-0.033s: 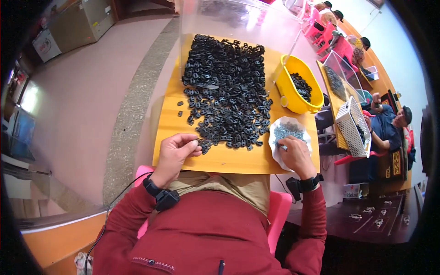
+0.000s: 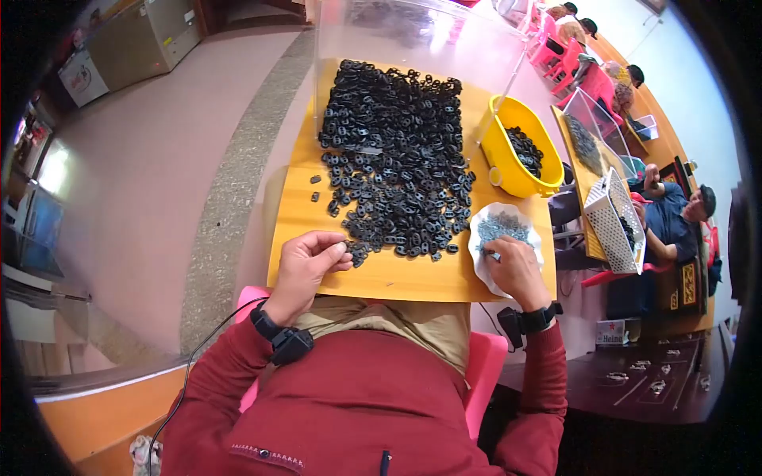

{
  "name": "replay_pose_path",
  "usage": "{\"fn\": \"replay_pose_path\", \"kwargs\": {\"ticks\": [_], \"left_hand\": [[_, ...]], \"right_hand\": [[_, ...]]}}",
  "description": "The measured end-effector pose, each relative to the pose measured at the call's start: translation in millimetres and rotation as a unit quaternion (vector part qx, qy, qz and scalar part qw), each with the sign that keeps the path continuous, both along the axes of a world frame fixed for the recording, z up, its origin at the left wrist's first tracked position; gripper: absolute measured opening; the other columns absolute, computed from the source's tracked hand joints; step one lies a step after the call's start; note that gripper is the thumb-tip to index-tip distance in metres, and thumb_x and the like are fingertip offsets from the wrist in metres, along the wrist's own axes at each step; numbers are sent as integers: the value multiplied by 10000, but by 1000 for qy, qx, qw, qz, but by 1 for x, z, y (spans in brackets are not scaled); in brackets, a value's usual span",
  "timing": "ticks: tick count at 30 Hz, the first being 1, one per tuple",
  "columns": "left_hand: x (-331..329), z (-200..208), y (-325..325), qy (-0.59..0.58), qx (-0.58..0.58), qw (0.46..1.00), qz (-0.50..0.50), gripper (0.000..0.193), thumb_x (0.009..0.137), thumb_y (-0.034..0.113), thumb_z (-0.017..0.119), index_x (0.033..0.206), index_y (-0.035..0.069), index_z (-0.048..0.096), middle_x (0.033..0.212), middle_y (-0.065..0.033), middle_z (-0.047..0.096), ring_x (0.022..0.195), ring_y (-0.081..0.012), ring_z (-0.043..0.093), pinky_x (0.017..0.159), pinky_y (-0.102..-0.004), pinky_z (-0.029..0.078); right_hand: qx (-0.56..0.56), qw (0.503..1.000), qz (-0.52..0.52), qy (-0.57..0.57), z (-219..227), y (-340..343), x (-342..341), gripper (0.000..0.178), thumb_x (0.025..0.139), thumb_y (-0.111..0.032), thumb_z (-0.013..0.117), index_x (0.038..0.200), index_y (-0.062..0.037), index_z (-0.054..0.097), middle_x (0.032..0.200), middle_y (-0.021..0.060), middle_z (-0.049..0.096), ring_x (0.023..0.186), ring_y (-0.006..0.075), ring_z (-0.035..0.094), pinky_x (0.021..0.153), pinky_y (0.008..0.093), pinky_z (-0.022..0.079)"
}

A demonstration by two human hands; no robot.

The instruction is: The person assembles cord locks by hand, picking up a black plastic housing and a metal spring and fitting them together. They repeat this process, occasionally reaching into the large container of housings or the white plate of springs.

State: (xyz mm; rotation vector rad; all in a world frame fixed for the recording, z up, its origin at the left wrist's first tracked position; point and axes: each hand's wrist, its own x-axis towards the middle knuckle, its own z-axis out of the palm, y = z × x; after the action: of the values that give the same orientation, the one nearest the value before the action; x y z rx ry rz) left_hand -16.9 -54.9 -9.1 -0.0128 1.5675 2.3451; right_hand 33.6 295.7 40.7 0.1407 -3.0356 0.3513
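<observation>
Small black plastic pieces with two holes [image 2: 397, 174] lie heaped on the yellow wooden table [image 2: 298, 226], running from the clear box toward the near edge. At the heap's near left corner my left hand [image 2: 311, 262] is closed in a pinch on one black plastic piece, mostly covered by the fingers. My right hand [image 2: 517, 270] reaches into a white wavy-rimmed dish [image 2: 482, 218] of small grey-blue parts [image 2: 504, 224]. Its fingertips are drawn together among these parts; what they grip is too small to make out.
A clear plastic box [image 2: 413, 36] stands over the heap's far part. To the right is a yellow tub [image 2: 494, 135] with more black pieces. Farther right, a person [image 2: 671, 218] sits by a white perforated basket [image 2: 607, 214]. Pink chairs [image 2: 556, 51] stand beyond.
The whole view has shifted very slightly. Both hands keep their places and their closed fingers.
</observation>
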Motion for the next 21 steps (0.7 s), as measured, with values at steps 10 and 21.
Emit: {"fn": "replay_pose_path", "kwargs": {"ticks": [10,21], "left_hand": [[-1,-1,-3,-30,34,999,-10,144,897,54,616,1017,-26,611,864,-90,660,742,-144,659,719,-270,572],[0,0,-4,-42,41,998,-7,156,909,56,603,1035,-37,599,862,-94,659,747,-143,662,727,-264,575]], "right_hand": [[14,999,11,27,-6,1,-2,104,766,-101,593,752,-31,668,784,164,631,737,355,620,690,428,500],[56,998,2,14,4,-7,0,94,770,-110,631,817,-44,678,779,127,618,747,327,620,682,409,491]]}}
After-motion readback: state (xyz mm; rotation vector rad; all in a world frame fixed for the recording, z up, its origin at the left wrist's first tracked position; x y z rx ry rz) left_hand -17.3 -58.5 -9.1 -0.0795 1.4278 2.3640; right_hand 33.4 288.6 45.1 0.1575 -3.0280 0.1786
